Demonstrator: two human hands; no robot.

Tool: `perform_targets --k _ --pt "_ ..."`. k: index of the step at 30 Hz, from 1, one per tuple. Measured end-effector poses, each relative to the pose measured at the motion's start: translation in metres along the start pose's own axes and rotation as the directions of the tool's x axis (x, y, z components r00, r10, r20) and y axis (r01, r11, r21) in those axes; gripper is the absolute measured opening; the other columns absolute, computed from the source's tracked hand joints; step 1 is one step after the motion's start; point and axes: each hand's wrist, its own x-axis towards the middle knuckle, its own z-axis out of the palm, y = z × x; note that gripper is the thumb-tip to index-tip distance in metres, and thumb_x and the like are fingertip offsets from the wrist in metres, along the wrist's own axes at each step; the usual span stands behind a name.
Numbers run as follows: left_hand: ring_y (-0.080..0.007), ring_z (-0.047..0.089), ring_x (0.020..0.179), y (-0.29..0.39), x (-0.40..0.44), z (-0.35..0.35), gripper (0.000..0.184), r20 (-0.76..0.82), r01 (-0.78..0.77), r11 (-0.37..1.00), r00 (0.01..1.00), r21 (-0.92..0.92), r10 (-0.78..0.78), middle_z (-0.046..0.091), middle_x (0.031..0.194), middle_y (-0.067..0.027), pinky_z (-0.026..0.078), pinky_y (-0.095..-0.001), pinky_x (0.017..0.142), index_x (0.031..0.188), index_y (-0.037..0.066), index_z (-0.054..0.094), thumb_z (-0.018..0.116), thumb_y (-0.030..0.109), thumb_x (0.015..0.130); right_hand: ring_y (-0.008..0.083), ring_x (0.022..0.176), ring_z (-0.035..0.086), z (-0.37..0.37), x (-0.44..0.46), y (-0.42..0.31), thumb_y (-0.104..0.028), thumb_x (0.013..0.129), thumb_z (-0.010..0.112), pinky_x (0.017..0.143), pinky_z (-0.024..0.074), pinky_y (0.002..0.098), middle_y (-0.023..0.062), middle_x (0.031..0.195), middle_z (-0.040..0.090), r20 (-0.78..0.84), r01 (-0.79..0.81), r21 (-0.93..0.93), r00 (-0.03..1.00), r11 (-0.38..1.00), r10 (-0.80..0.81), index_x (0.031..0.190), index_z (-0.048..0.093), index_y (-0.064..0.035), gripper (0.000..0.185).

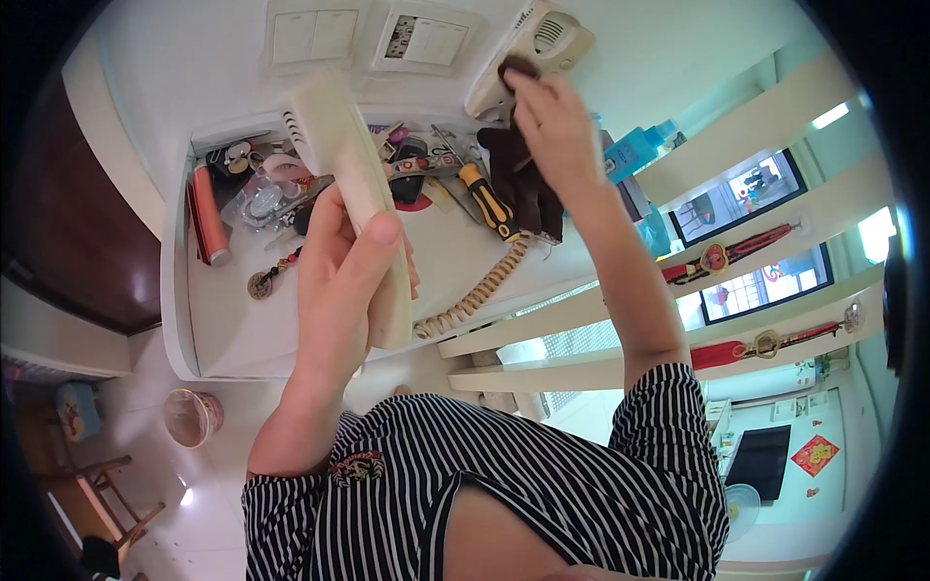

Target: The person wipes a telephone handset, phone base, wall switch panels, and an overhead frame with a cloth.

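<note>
My left hand is wrapped around a cream intercom handset, held upright above the shelf. Its coiled cord runs from the handset's lower end toward the right. At the wall, my right hand grips a dark brown cloth, part of it bunched at the fingertips and the rest hanging below. The bunched part is against the cream intercom base, or just in front of it; the fingers are slightly blurred.
A white shelf carries a yellow-black screwdriver, a red-orange tube, a beaded pendant and small clutter. Wall switches sit above. A blue bottle stands right, beside white slats. A bin is on the floor.
</note>
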Motion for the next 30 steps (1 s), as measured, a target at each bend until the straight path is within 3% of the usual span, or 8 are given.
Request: perform_targets --k 2,10,14,15,16,21,27,30 --pt "-0.0127 0.056 0.060 -0.003 0.000 -0.002 0.062 0.042 -0.021 1.000 0.999 -0.011 0.021 0.058 0.078 -0.0059 0.046 -0.0258 0.054 0.145 -0.003 0.042 0.058 0.038 0.101 0.0329 0.084 0.069 -0.015 0.023 -0.011 -0.013 0.093 0.068 0.072 0.0576 0.0422 0.0118 0.102 0.064 -0.278 0.103 0.058 0.957 0.993 -0.083 0.114 0.075 -0.0144 0.022" --pt "-0.0116 0.057 0.063 0.000 -0.003 -0.004 0.065 -0.007 -0.016 1.000 1.000 -0.019 0.016 0.058 0.080 -0.0049 0.047 -0.0260 0.056 0.144 -0.003 0.043 0.062 0.040 0.099 0.0412 0.091 0.066 0.033 0.000 -0.031 -0.014 0.092 0.061 0.077 0.0561 0.0503 0.0159 0.112 0.059 0.250 0.015 -0.207 0.968 0.978 0.038 0.121 0.066 -0.0144 0.029" --pt "-0.0111 0.057 0.065 -0.002 0.000 -0.007 0.063 0.008 -0.005 0.999 1.000 -0.034 0.005 0.058 0.081 -0.0042 0.048 -0.0263 0.057 0.144 -0.002 0.044 0.064 0.038 0.099 0.0409 0.085 0.068 0.020 0.016 -0.004 -0.007 0.091 0.056 0.071 0.0568 0.0507 0.0207 0.107 0.058 0.082 0.240 -0.162 0.970 0.957 -0.229 0.119 0.063 -0.0031 0.029" --pt "-0.0111 0.057 0.065 -0.002 0.001 -0.007 0.063 0.000 -0.007 0.999 1.000 -0.040 0.007 0.058 0.081 -0.0042 0.048 -0.0263 0.057 0.144 -0.002 0.044 0.064 0.038 0.099 0.0397 0.086 0.068 0.009 0.025 -0.008 -0.009 0.091 0.058 0.072 0.0571 0.0496 0.0187 0.105 0.059 -0.062 0.101 -0.060 0.993 0.993 -0.105 0.120 0.066 -0.0061 0.031" --pt "-0.0110 0.057 0.065 -0.001 0.001 -0.007 0.062 0.004 -0.016 0.999 1.000 -0.034 0.016 0.058 0.081 -0.0040 0.048 -0.0263 0.058 0.143 -0.002 0.044 0.064 0.038 0.099 0.0391 0.089 0.067 -0.008 0.033 -0.024 -0.011 0.091 0.059 0.072 0.0571 0.0490 0.0164 0.106 0.059 -0.019 -0.057 -0.044 0.998 0.997 0.057 0.123 0.067 -0.0105 0.033" --pt "-0.0107 0.057 0.065 -0.002 0.000 -0.007 0.063 0.006 -0.025 0.999 1.000 -0.046 0.025 0.058 0.081 -0.0036 0.048 -0.0263 0.057 0.144 -0.001 0.045 0.065 0.038 0.099 0.0417 0.089 0.067 0.019 0.006 -0.030 -0.013 0.093 0.059 0.074 0.0558 0.0540 0.0163 0.108 0.057 0.211 0.051 -0.153 0.977 0.987 -0.018 0.107 0.064 -0.0076 0.016" --pt "-0.0104 0.057 0.067 -0.002 0.001 -0.010 0.063 0.024 0.006 0.999 1.000 -0.048 -0.005 0.058 0.085 -0.0027 0.048 -0.0258 0.060 0.143 0.001 0.046 0.067 0.039 0.098 0.0411 0.090 0.067 -0.007 0.039 -0.017 -0.016 0.095 0.057 0.076 0.0554 0.0533 0.0167 0.107 0.057 0.129 -0.003 -0.119 0.991 0.993 0.018 0.105 0.066 -0.0073 0.015" --pt "-0.0083 0.056 0.098 -0.001 0.000 -0.013 0.059 0.088 0.066 0.985 0.995 -0.160 -0.052 0.060 0.113 -0.0042 0.047 -0.0264 0.086 0.141 0.000 0.045 0.073 0.030 0.098 0.0385 0.090 0.068 -0.001 0.029 -0.017 -0.015 0.095 0.057 0.076 0.0560 0.0510 0.0171 0.106 0.058 0.019 0.000 -0.106 1.000 0.994 0.002 0.107 0.067 -0.0086 0.017"
